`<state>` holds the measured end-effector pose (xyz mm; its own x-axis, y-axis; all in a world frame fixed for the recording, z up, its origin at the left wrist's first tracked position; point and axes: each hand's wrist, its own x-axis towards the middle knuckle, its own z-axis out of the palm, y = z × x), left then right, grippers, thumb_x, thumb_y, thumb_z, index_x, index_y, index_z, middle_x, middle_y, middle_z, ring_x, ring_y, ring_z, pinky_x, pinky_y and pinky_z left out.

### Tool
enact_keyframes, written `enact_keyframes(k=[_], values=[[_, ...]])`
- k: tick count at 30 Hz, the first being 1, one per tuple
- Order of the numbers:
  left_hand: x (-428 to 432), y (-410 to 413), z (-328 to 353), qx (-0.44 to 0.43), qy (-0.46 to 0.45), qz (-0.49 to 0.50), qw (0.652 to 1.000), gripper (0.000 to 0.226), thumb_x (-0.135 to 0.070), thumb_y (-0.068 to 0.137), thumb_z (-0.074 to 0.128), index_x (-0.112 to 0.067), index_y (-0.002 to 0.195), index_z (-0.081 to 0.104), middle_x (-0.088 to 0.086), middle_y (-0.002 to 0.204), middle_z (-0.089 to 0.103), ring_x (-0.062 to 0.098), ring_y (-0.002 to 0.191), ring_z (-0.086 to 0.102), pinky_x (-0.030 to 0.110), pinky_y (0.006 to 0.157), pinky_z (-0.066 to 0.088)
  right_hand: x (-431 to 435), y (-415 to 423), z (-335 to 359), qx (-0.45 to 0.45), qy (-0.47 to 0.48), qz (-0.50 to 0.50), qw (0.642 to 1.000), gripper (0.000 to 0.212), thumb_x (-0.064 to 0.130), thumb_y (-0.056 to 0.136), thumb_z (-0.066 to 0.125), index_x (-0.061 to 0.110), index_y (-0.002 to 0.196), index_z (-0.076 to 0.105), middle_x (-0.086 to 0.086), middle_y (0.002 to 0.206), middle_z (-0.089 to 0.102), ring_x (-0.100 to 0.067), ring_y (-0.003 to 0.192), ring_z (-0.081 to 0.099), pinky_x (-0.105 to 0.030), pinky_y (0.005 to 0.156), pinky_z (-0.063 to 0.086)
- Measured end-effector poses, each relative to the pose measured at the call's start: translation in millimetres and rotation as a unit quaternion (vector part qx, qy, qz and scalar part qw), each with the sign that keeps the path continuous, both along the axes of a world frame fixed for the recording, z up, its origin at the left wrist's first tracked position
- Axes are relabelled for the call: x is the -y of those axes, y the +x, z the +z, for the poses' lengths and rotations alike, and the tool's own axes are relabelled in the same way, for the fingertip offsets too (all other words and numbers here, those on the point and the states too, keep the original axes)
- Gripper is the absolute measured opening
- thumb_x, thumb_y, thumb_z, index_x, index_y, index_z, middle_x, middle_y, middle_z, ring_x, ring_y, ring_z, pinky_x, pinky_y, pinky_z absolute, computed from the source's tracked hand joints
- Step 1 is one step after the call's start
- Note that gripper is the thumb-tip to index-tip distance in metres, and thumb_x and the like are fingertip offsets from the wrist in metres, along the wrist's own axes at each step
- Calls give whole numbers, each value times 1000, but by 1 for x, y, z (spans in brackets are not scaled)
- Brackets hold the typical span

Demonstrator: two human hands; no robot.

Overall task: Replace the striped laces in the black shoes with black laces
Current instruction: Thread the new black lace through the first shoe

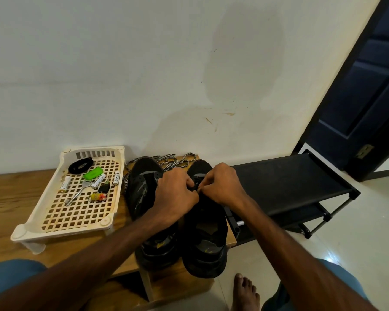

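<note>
Two black shoes stand side by side on a wooden bench (14, 194), toes toward the wall. My left hand (176, 194) and my right hand (222, 185) meet over the lacing area of the right shoe (206, 241), both pinching a black lace (197, 187) between them. The left shoe (142, 187) has bare eyelets showing. Striped black-and-white laces (173, 161) lie loose behind the shoes against the wall. A second black lace (80, 165) is coiled in the cream tray (54, 225).
The perforated cream tray on the left also holds batteries (64, 184), a green tag (92, 173), a key and a small keychain. A black shoe rack (290, 182) stands right of the bench. A dark door (373, 86) is at the far right. My bare foot (245, 292) rests on the tiled floor.
</note>
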<state>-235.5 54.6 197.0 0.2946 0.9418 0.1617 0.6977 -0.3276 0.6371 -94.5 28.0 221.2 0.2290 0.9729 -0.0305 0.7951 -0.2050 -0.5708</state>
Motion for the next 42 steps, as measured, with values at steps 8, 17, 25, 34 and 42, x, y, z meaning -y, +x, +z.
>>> enact_keyframes(k=[8,17,25,34,42], values=[[-11,-9,9,67,-145,-28,987,18,-17,100,63,-14,87,76,0,69,70,18,56,73,36,62,64,2,10,-3,-84,-14,1,996,4,14,85,82,12,88,82,-2,91,78,-8,92,70,-25,87,58],[-17,-5,14,-61,-83,-48,994,18,-9,95,61,-5,86,76,9,83,76,19,75,74,34,72,63,3,14,2,7,-60,69,996,20,12,88,79,12,108,79,-5,114,73,-14,105,67,-34,98,57],[-36,-29,46,488,-299,-55,818,20,-17,110,36,-11,99,52,9,94,77,21,84,75,35,75,61,3,24,9,-28,3,75,997,13,23,95,73,15,102,80,-2,99,77,-10,92,71,-29,84,59],[-27,-16,21,-150,98,-232,956,24,-4,92,52,-8,109,68,6,98,70,17,94,65,34,85,54,6,38,14,-109,75,43,990,17,31,90,78,21,101,71,6,70,68,0,57,60,-15,55,47],[-34,-26,37,-231,110,-180,950,16,-31,95,67,-26,107,77,0,101,73,15,95,66,40,89,57,7,29,4,-15,-57,86,995,57,26,78,90,24,127,63,15,87,55,-1,81,60,-23,80,57]])
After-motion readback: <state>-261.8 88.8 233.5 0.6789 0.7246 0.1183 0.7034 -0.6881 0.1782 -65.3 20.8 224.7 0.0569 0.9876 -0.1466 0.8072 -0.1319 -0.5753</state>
